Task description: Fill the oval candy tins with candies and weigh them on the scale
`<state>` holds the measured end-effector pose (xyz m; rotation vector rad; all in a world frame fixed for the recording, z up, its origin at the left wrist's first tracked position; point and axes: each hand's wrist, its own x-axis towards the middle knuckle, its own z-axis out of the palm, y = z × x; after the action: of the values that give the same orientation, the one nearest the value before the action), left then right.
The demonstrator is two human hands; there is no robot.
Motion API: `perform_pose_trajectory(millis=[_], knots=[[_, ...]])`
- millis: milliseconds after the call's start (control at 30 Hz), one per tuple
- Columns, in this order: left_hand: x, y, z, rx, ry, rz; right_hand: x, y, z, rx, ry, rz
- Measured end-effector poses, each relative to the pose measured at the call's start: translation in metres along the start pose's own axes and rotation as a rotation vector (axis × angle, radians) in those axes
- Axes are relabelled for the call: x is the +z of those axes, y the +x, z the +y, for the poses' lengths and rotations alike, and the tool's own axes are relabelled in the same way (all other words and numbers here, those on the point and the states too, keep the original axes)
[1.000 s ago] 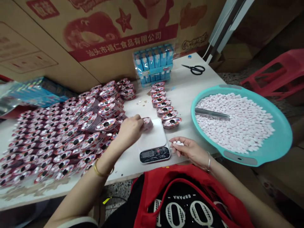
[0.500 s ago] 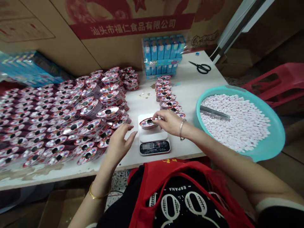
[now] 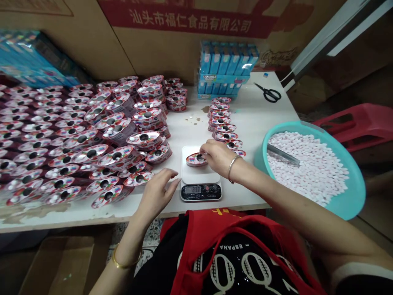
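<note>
On the white plate of the kitchen scale (image 3: 201,177) lies a small oval red-and-silver pack (image 3: 195,159) with a round dark hole in its top. My right hand (image 3: 218,156) is over the pack's right end, fingertips pinched together at the hole. Whatever the fingertips hold is hidden from me. My left hand (image 3: 159,189) hovers just left of the scale, thumb and fingers apart and holding nothing. To its left stand rows of the same oval packs (image 3: 118,155), some with white candies on top. A lit display shows on the scale's front.
A turquoise basin (image 3: 357,180) of white candies (image 3: 310,172) with a metal scoop (image 3: 284,155) stands at right. Behind are black-handled scissors (image 3: 270,94), blue boxes (image 3: 229,67) and a short row of packs (image 3: 221,116). A red stool (image 3: 365,123) is beyond the basin.
White candies that showed at my right fingertips are out of sight now, and those fingers are at the pack's hole. My left hand stays beside the scale. The view has shifted slightly.
</note>
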<state>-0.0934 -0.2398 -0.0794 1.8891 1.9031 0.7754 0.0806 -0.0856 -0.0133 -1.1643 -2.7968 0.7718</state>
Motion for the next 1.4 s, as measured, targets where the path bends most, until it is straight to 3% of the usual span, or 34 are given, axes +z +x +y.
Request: perform_pose_trajectory(millis=[167,233,333,533,733,867,1000,1067,1133,1233,1333,1400], knots=[[0.007,0.0,-0.005,-0.006,-0.021,0.001,-0.011,-0.015,0.02,0.001,0.507,0.206],[0.011,-0.001,-0.007,-0.005,-0.033,-0.013,-0.014,-0.025,0.032,0.063,0.709,0.218],[0.014,-0.003,-0.007,-0.015,-0.052,-0.045,-0.014,-0.036,0.046,0.149,0.816,0.214],[0.013,-0.002,-0.008,-0.031,-0.036,-0.033,0.0,-0.035,0.041,0.067,0.718,0.233],[0.012,-0.001,-0.009,-0.059,-0.032,-0.041,0.005,-0.012,0.009,0.012,0.365,0.155],[0.014,-0.004,-0.009,-0.047,-0.05,-0.041,0.006,-0.006,0.002,-0.018,0.172,0.073],[0.009,0.0,-0.002,-0.058,-0.134,-0.009,-0.003,-0.017,0.012,-0.051,0.199,0.199],[0.004,0.018,0.005,-0.047,-0.17,0.04,-0.011,-0.028,0.024,-0.056,0.249,0.302],[0.001,0.051,0.011,-0.005,-0.151,0.081,-0.019,-0.042,0.04,-0.018,0.294,0.395],[0.001,0.125,0.014,0.047,0.007,0.076,-0.024,-0.066,0.071,0.114,0.345,0.502],[0.008,0.203,0.008,-0.035,0.267,0.004,-0.02,-0.094,0.102,0.253,0.38,0.574],[0.019,0.239,0.001,-0.079,0.36,-0.069,-0.014,-0.113,0.117,0.327,0.409,0.605]])
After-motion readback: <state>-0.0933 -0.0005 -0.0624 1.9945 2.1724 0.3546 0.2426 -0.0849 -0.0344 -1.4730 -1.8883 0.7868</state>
